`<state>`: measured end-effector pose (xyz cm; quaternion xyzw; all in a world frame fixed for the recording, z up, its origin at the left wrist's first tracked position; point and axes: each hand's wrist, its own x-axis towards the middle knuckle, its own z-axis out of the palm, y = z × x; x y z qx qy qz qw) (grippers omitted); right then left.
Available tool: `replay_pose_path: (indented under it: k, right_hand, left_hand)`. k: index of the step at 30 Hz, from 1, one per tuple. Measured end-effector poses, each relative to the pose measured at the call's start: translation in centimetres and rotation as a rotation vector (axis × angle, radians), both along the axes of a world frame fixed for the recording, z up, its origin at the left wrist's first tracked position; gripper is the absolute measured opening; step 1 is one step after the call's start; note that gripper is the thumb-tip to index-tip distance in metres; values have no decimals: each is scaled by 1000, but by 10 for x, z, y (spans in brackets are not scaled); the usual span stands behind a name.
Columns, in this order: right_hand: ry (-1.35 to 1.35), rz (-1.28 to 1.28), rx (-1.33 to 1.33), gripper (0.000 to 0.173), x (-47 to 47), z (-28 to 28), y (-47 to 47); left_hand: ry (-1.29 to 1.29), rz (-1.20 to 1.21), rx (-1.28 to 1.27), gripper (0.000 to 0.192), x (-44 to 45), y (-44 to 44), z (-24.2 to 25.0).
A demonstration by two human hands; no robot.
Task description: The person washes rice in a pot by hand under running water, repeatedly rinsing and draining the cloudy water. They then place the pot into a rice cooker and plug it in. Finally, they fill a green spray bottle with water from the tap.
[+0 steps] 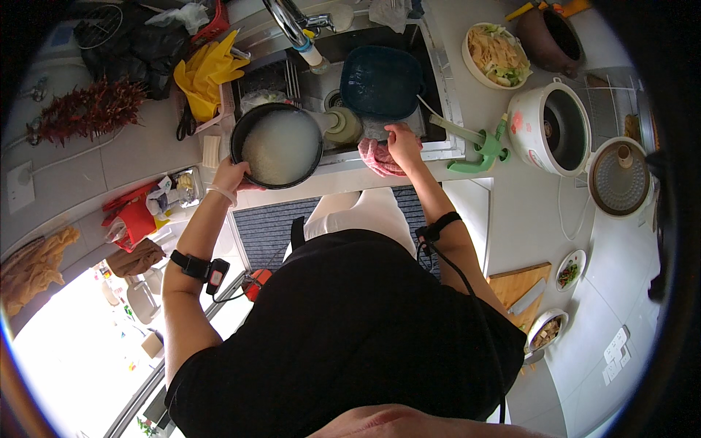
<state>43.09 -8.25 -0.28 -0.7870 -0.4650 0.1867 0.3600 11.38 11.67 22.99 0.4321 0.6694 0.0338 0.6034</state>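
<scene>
My left hand (233, 174) grips the rim of a dark rice cooker inner pot (236, 143) at its near left side. Inside the pot, rice grains (265, 159) lie under cloudy white water (290, 131). The pot is over the left front edge of the sink (438, 82). My right hand (404, 143) holds a red and white checked cloth (378, 157) at the sink's front rim; its fingertips are partly hidden. Beyond that hand, a dark teal basin (380, 82) sits in the sink. A pale green bottle (346, 126) stands beside the pot.
A chrome faucet (290, 27) reaches over the sink. Yellow rubber gloves (205, 76) hang at the left. On the right counter are a green plastic tool (484, 148), an open white rice cooker (528, 128), a bowl of sliced food (495, 55) and a cleaver (527, 297) on a cutting board (501, 284).
</scene>
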Motion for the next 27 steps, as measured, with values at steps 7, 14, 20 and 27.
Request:
replay_pose_path:
  k: [7, 14, 20, 27]
  right_hand:
    - [4, 12, 10, 18, 1, 2, 0]
    - [-4, 1, -33, 17, 0, 4, -1]
    - [6, -6, -33, 18, 0, 7, -1]
    - [-16, -22, 10, 17, -1, 8, -2]
  left_hand:
    - [-10, -48, 7, 40, 2, 1, 5]
    - [11, 5, -8, 47, 3, 3, 5]
    - [22, -72, -2, 46, 3, 5, 6]
    - [29, -71, 14, 45, 5, 6, 9]
